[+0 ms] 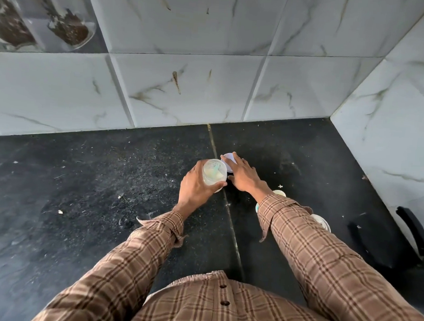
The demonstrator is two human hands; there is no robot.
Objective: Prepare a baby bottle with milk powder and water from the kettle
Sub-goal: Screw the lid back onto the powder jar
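**Bottle held open, cap under the other hand**

Nearest, two plaid sleeves reaching forward over a dark speckled worktop. Just beyond the right cuff, two pale round things, half hidden by the arm; too little showing to name. At the right edge, a black handle-like shape, perhaps the kettle, not certain.

Further out, left hand wrapped round the clear baby bottle, fingers and thumb curled about its body, bottle upright on the worktop with the mouth open. Whitish contents inside, likely powder or mixed milk; hard to tell which. Just beside it, right hand laid with fairly straight fingers over a white round piece, probably the bottle's cap or teat ring, touching it; a firm grip not evident.

Behind, marble-look wall tiles, with printed jars top left.

Judged step: filling seemingly done, closing at hand. Next move likely calls for curling the right fingers round the white piece, lifting it over the open mouth, seating it level and twisting, with the left hand bracing the bottle against turning or tipping.
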